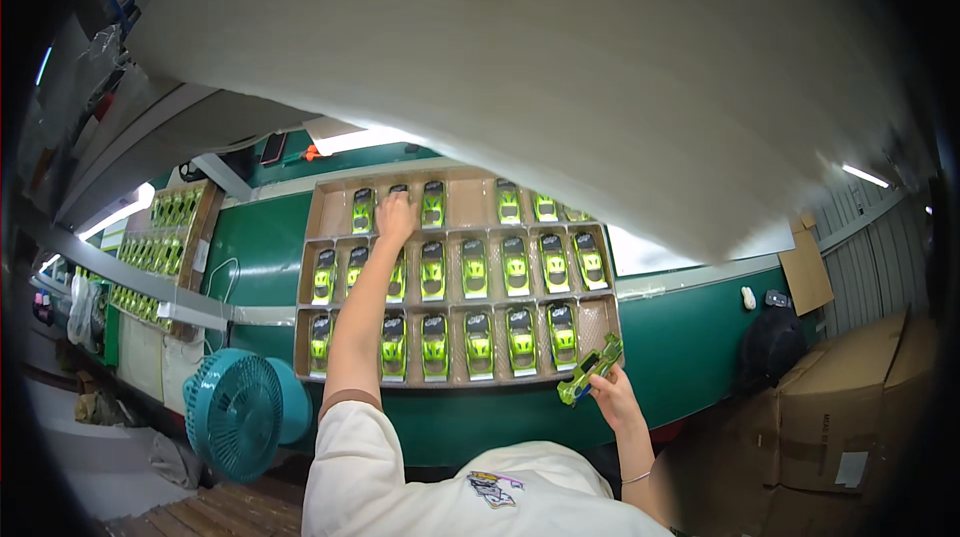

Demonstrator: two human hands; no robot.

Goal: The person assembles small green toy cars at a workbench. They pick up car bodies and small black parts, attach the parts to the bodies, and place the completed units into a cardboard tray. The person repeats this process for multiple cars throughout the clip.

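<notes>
Head view: pinching green toy car (588, 374) in curled right hand (617, 397), at lower-right corner of brown tray (467, 199) on green worktop (450, 424); left hand (396, 219) over top-row car (399, 188), with fingertips hidden, cannot tell whether gripping; best to hold lightly by sides

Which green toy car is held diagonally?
The toy car in the right hand, by the tray's near right corner; those seated in the tray lie front to back.
</notes>
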